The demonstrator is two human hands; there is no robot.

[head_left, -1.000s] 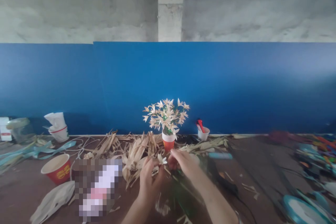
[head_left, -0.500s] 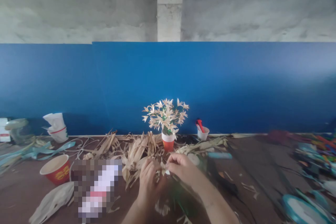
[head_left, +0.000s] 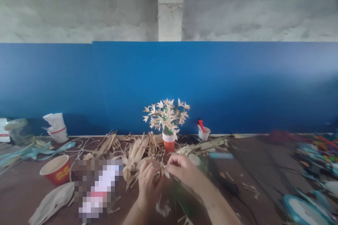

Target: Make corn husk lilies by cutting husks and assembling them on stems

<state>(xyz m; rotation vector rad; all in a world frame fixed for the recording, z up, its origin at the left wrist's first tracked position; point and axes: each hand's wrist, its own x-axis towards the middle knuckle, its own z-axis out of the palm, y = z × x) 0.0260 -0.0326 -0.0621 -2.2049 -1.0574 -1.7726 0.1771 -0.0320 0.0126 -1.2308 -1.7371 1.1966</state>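
A small pale flower of dried husk (head_left: 164,171) is between my hands, low in front of the potted bouquet. My left hand (head_left: 149,176) is closed at its left side, fingers curled around its base, which they mostly hide. My right hand (head_left: 182,168) pinches a petal between thumb and forefinger from the right. Just beyond stands a red and white paper cup (head_left: 169,145) filled with a bouquet of similar cream flowers (head_left: 167,114) on green stems. Dried corn husks (head_left: 139,151) lie heaped behind my left hand.
To the left are a red paper bowl (head_left: 56,170), a loose husk (head_left: 52,204) and light blue ribbon (head_left: 34,153). A white cup (head_left: 204,134) with a red-handled tool stands at the back. At right lie a black corded tool (head_left: 225,182) and a ribbon spool (head_left: 303,211).
The small flower and my fingers have shifted slightly to the left, and its petals now show more openly between my hands. The surrounding things stay where they were.
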